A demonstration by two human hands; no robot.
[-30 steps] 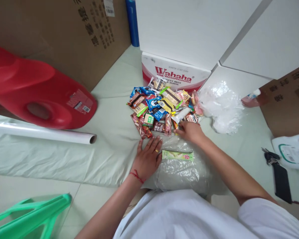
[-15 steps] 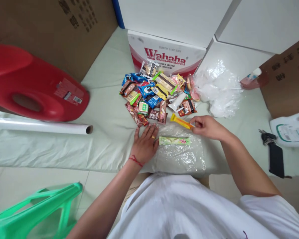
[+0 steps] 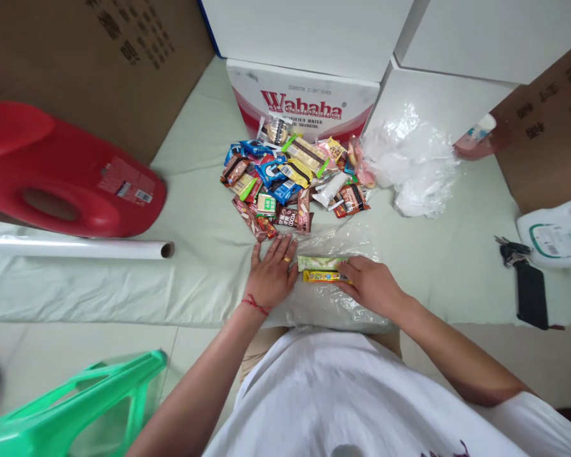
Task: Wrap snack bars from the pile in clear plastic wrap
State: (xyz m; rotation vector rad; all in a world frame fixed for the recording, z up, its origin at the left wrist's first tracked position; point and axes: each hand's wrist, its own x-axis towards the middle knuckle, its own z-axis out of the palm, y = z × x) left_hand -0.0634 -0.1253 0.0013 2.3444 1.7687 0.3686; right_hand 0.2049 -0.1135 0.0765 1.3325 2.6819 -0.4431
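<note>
My right hand [image 3: 374,284] grips the right end of a yellow snack bar [image 3: 320,276] in a wrapper. The bar lies just below a light green wrapped snack bar [image 3: 318,262], nearly parallel to it. Both are on a clear plastic bag [image 3: 314,308] spread flat near the cloth's front edge. My left hand [image 3: 272,273] rests flat with fingers spread, at the left side of the bag. Beyond its fingertips lies a pile of wrapped snacks [image 3: 285,184] in brown, blue, yellow and white packets.
Behind the pile stands a Wahaha carton [image 3: 304,101]. Crumpled clear plastic bags [image 3: 413,165] lie to the right, with keys and a black pouch [image 3: 530,295] farther over. On the left are a red jug [image 3: 71,178], a white roll [image 3: 76,248] and a green stool [image 3: 80,406].
My right hand has brought the yellow snack bar down and left, from above the green bar to just below it. My left hand stays flat in place.
</note>
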